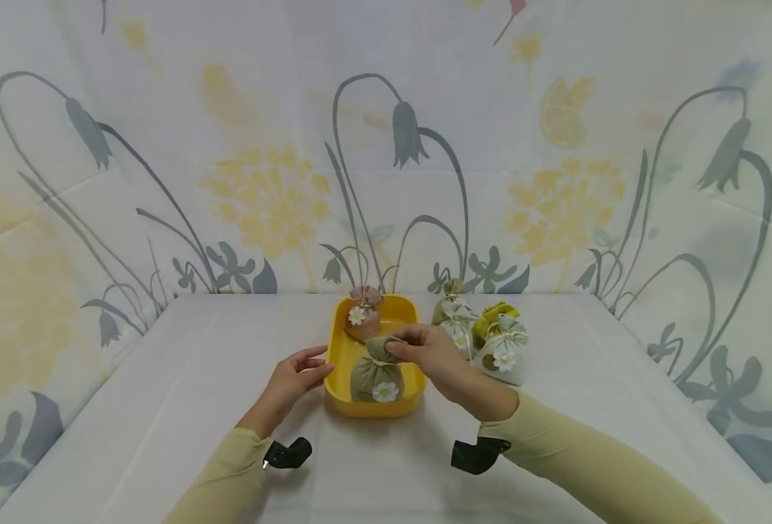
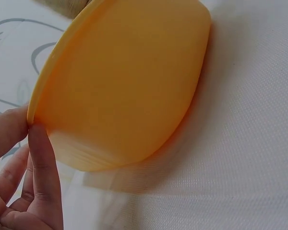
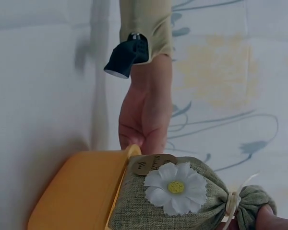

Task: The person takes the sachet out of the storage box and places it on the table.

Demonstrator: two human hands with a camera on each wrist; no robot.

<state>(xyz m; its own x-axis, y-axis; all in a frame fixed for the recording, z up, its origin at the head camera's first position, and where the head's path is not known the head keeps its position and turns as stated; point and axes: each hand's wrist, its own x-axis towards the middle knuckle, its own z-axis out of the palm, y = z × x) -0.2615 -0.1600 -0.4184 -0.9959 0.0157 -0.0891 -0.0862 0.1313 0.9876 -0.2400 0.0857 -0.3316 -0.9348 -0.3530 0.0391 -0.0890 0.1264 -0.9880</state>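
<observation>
My right hand (image 1: 434, 356) pinches the gathered neck of a green-grey drawstring sachet (image 1: 367, 378), which stands upright at the near end of a yellow plastic tub (image 1: 372, 410). A white fabric daisy (image 3: 176, 188) and a small brown tag (image 3: 151, 164) decorate the sachet's front. At the tub's left side, my left hand (image 1: 289, 380) pinches the rim (image 2: 41, 91) between thumb and finger. Inside the tub's far left corner leans a pink sachet (image 1: 369, 320) with a white daisy.
Just right of the tub several more sachets stand in a group: an olive one (image 1: 447, 309), a yellow-green one (image 1: 490, 320) and a pale grey one (image 1: 513, 364) with a daisy. A white cloth (image 1: 182, 407) covers the table. Behind it hangs a flower-printed curtain (image 1: 386, 204).
</observation>
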